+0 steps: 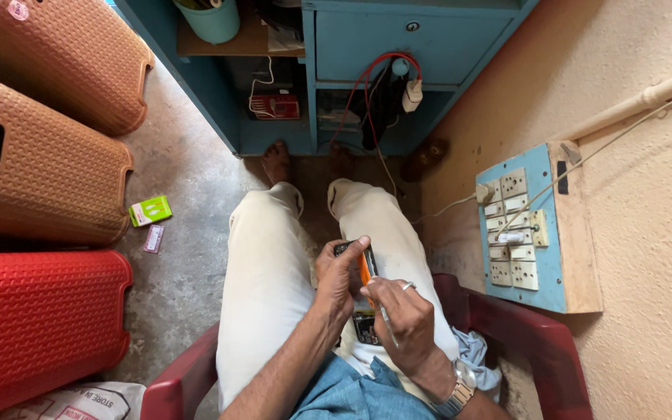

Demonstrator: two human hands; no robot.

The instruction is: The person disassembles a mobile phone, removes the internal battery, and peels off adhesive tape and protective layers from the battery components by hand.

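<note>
The person sits in a red plastic chair (507, 327), hands over the right thigh. The left hand (340, 276) is closed around a small dark handset (349, 249), its long axis pointing away from the body. The right hand (406, 319), just behind it, pinches an orange-handled tool (365, 268) whose shaft lies along the handset, touching it.

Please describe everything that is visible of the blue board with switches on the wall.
The switch board is a flat wooden panel, its face painted light blue, with bare wood showing along its right side and edge. It hangs on the rough beige wall, right of the seated person's knees. Two columns of off-white switches and sockets fill its face. A white plug with a thin cable sits at its upper left.
</note>
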